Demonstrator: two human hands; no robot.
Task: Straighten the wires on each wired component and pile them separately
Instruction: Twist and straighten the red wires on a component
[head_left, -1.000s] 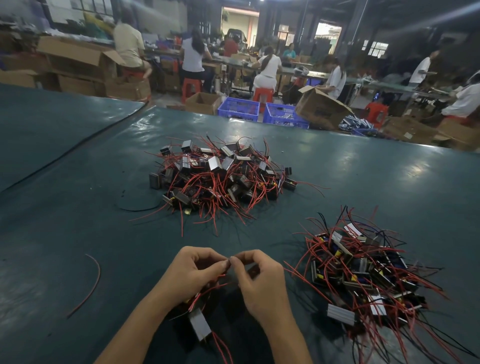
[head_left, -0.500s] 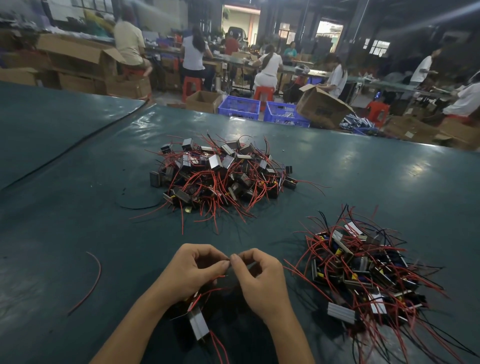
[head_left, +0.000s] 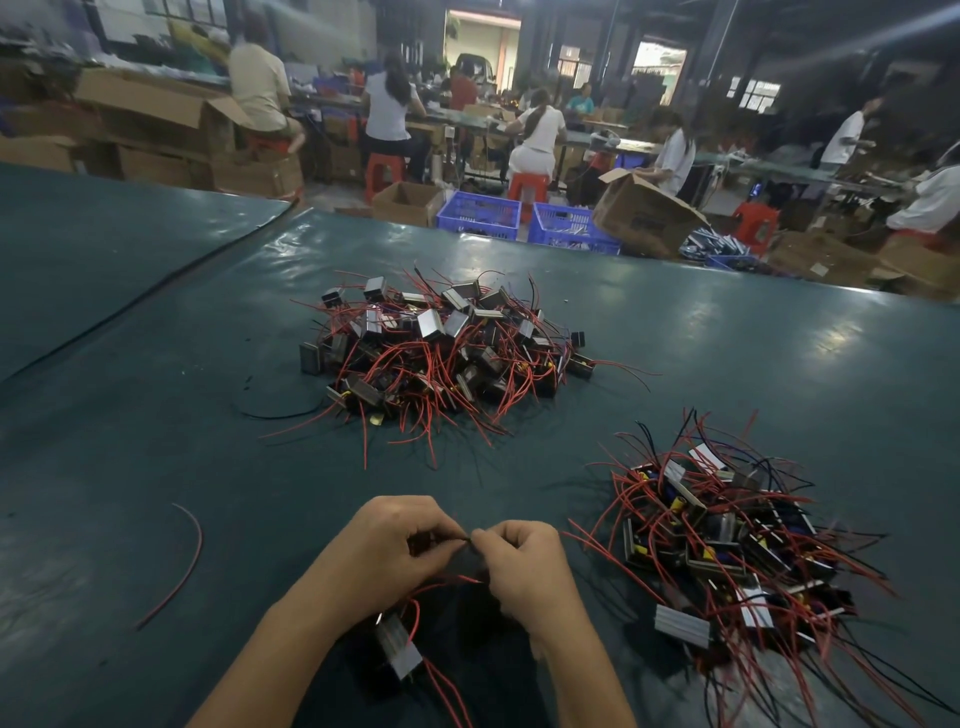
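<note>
Counter (head_left: 727, 364): far pile (head_left: 441, 348) seemingly done, right pile (head_left: 727, 540) tangled, pending; left hand (head_left: 389, 551) and right hand (head_left: 524, 566) pinch one wire (head_left: 441, 581).

Factory floor: seated workers (head_left: 537, 136) at benches, cardboard boxes (head_left: 644, 214).

The surface (head_left: 156, 415) is a dark teal sheet, smooth, with a soft sheen that catches pale glare near its far edge. In the far pile (head_left: 441, 343) the parts show dull grey metal-looking faces on dark matt bodies, threaded with red wires (head_left: 415, 358) in smooth plastic coats. The near pile (head_left: 727, 545) mixes in black coats and small glossy yellow bits. The nearest component (head_left: 400, 649) has a pale, ribbed, faintly shiny side. Behind stand matt brown cardboard boxes (head_left: 644, 213), blue plastic lattice crates (head_left: 480, 213) and red plastic stools (head_left: 382, 174).
</note>
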